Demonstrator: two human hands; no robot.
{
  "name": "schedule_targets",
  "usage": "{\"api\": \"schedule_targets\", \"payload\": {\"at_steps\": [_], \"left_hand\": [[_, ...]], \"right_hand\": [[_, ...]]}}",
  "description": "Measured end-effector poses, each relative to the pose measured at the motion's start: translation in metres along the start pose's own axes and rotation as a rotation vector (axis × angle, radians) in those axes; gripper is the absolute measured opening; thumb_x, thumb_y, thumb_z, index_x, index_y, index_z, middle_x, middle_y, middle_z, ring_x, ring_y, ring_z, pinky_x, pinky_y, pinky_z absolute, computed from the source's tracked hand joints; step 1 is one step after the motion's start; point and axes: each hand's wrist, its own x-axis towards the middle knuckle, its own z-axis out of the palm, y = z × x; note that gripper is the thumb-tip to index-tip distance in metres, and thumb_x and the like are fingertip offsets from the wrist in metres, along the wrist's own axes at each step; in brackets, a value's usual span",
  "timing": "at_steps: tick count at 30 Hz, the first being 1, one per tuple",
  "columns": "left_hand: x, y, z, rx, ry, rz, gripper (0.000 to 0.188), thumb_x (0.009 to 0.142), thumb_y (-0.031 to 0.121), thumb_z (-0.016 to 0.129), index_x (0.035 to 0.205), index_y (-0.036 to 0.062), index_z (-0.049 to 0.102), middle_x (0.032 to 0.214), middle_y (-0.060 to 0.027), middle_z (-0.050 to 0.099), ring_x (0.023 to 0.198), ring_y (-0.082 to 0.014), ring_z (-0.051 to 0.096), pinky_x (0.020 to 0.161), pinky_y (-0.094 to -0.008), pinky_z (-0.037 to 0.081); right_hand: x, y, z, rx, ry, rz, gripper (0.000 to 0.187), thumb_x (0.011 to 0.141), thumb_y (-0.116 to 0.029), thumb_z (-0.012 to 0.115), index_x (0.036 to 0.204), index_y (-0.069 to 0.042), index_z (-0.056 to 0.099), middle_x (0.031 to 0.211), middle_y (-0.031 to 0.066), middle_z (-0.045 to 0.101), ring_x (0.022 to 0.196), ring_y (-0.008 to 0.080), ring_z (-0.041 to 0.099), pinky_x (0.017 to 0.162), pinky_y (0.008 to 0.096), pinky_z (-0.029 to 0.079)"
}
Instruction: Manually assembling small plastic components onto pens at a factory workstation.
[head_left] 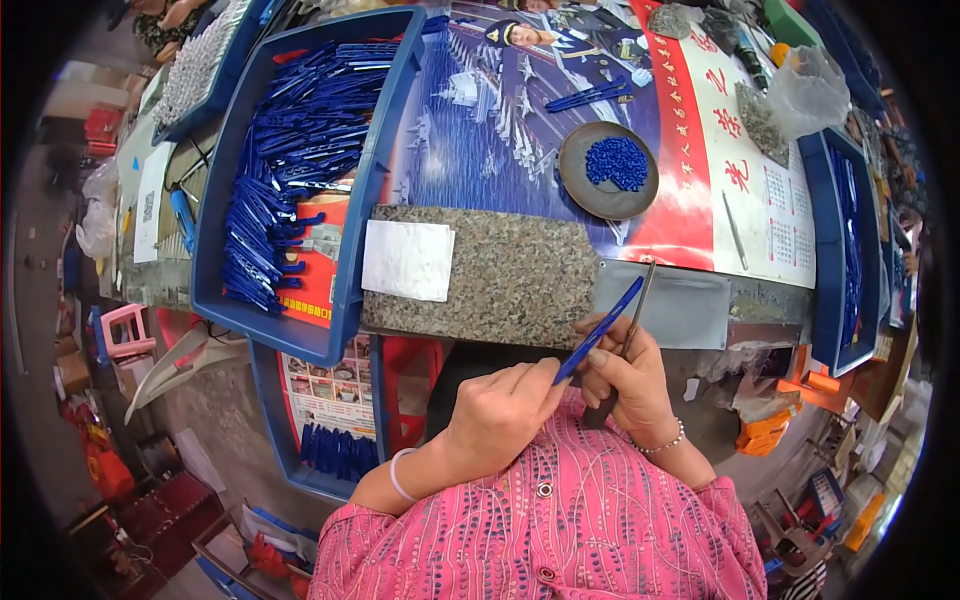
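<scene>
Both hands meet in front of my chest, just short of the table edge. My left hand (503, 412) pinches the lower end of a slender blue pen (607, 326), which slants up to the right. My right hand (634, 384) is closed around a slim metal tool (642, 305) with a dark lower end. The tool's thin tip points up and away, beside the pen's upper end. Whether the tool is a pair of tweezers cannot be made out. Some right fingertips touch or nearly touch the pen; the overlap hides the exact contact.
A granite slab (520, 275) bears a folded white paper (408, 262). Beyond it, a round dish (577, 190) holds small blue pieces (616, 163). Several blue pens (590, 95) lie behind. A blue tray (345, 335) heaped with pens stands left, another tray (822, 200) right.
</scene>
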Motion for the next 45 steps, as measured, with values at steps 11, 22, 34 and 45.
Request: {"api": "schedule_targets", "payload": {"at_steps": [11,22,34,45], "left_hand": [[-0.004,-0.007,0.007,-0.597,-0.011,-0.469,0.017,0.083,0.003,0.063,0.099,-0.0020,0.059,0.079,-0.0097,0.066,0.060,-0.0158,0.063,0.056,-0.0268,0.052],[0.000,-0.020,0.018,-1.813,0.098,-0.721,0.024,0.090,0.023,0.058,0.105,0.0044,0.056,0.080,-0.0054,0.057,0.080,-0.0192,0.057,0.074,-0.0331,0.049],[0.008,-0.017,0.003,-1.891,-0.113,-0.851,0.029,0.096,0.030,0.046,0.109,0.0050,0.051,0.070,-0.0021,0.049,0.046,-0.0063,0.036,0.045,-0.0215,0.029],[0.007,-0.018,0.006,-1.901,-0.165,-0.965,0.027,0.096,0.030,0.047,0.109,0.0068,0.049,0.078,-0.0029,0.056,0.050,-0.0056,0.041,0.045,-0.0190,0.032]], "right_hand": [[-0.003,0.006,-0.006,0.087,-0.026,-0.129,0.023,0.084,-0.002,0.060,0.105,0.000,0.052,0.081,0.0104,0.060,0.051,0.0099,0.047,0.047,0.0254,0.042],[0.001,0.008,-0.008,-1.062,-0.163,-0.917,0.023,0.076,0.007,0.061,0.097,-0.002,0.060,0.095,0.0136,0.062,0.079,0.0180,0.062,0.065,0.0251,0.048],[0.002,-0.023,0.008,-0.557,-0.069,-0.189,0.027,0.083,-0.001,0.058,0.110,0.002,0.056,0.081,-0.0012,0.055,0.058,0.0004,0.048,0.047,0.0155,0.037],[0.018,-0.026,0.012,-0.460,-0.181,0.013,0.026,0.082,-0.004,0.061,0.106,0.005,0.056,0.072,-0.0025,0.053,0.060,0.0017,0.050,0.051,0.0162,0.037]]}}
